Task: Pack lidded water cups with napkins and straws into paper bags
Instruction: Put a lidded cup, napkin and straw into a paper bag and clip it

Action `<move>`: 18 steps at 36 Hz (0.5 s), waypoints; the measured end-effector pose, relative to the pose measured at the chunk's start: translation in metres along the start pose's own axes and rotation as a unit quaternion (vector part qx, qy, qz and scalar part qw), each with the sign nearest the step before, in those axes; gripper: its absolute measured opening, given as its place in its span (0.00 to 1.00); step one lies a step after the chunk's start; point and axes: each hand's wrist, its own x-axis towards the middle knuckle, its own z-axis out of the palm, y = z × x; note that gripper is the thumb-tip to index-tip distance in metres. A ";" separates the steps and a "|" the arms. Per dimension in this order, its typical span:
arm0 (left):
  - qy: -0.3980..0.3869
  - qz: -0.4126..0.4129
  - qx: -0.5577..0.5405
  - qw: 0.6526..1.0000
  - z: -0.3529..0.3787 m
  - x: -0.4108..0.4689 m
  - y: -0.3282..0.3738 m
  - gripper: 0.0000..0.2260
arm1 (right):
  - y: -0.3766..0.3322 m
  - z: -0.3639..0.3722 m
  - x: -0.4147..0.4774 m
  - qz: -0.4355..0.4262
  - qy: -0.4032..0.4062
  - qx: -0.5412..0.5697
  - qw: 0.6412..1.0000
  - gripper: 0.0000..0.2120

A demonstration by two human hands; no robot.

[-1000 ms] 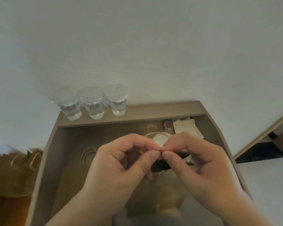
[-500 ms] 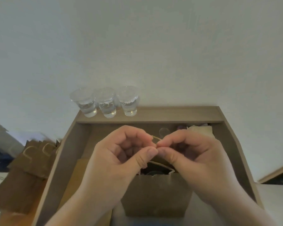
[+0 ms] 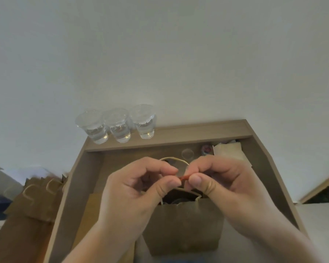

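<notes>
A brown paper bag (image 3: 182, 226) stands upright and open on the desk, just below my hands. My left hand (image 3: 133, 194) and my right hand (image 3: 224, 185) meet above its mouth, and together they pinch a small red strip (image 3: 184, 177) between thumbs and forefingers. The bag's pale handle loops (image 3: 174, 159) rise behind and under my fingers. Something dark lies inside the bag, mostly hidden. Three clear lidded cups of water (image 3: 120, 124) stand in a row on the back ledge. A stack of napkins (image 3: 229, 149) lies at the back right.
The wooden desk (image 3: 198, 132) has a raised back ledge and side walls. A loose clear lid (image 3: 187, 153) and a small round colourful object (image 3: 207, 149) lie near the napkins. Flat brown bags (image 3: 34, 198) are piled to the left, outside the desk. A white wall is behind.
The view has shifted, so desk and cups sit further right in frame. My thumbs have drawn slightly apart, and the red strip now shows between them.
</notes>
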 end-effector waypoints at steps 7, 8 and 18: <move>-0.093 -0.064 -0.088 0.990 -0.009 0.012 -0.011 0.14 | 0.003 0.001 -0.002 -0.012 -0.012 -0.042 0.999 0.05; -0.103 -0.072 -0.101 0.987 -0.008 0.012 -0.012 0.12 | 0.003 0.002 -0.002 -0.013 -0.010 -0.042 0.999 0.05; -0.027 0.016 0.166 0.986 -0.026 0.007 -0.038 0.31 | 0.003 -0.023 -0.001 -0.091 0.186 -0.112 0.972 0.04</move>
